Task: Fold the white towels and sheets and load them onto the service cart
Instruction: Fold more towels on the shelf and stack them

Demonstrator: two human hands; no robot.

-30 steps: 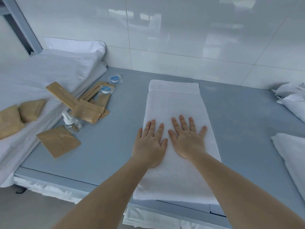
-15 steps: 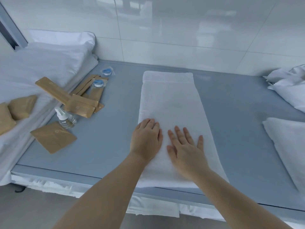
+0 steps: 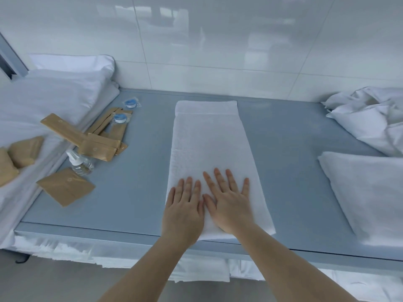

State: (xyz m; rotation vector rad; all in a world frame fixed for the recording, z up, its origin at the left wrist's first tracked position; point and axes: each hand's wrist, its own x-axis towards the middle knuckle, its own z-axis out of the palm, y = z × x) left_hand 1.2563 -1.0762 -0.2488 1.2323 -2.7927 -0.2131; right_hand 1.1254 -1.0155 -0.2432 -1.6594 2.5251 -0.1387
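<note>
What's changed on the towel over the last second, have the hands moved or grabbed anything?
Both hands slid back along the towel toward its near end, smoothing it. The left hand curled briefly, then flattened again; the right hand stayed flat. Nothing was gripped or let go. The towel and the brown packets kept their places.

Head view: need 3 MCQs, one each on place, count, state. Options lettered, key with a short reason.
1. Where does the spray bottle lie relative to the towel?
A. to its left
B. to its right
C. on top of it

2. How many blue-capped packets lie near the wall on the left?
A. one
B. two
C. four

3. How do the hands rest on the towel?
A. both flat, fingers straight
B. both pinching a corner
C. one lifted clear

Key: 1 A, it lies among the tan packets on the left. 2 B, blue-capped packets and. 3 A, left hand and right hand press palm-down at the near end.
</note>
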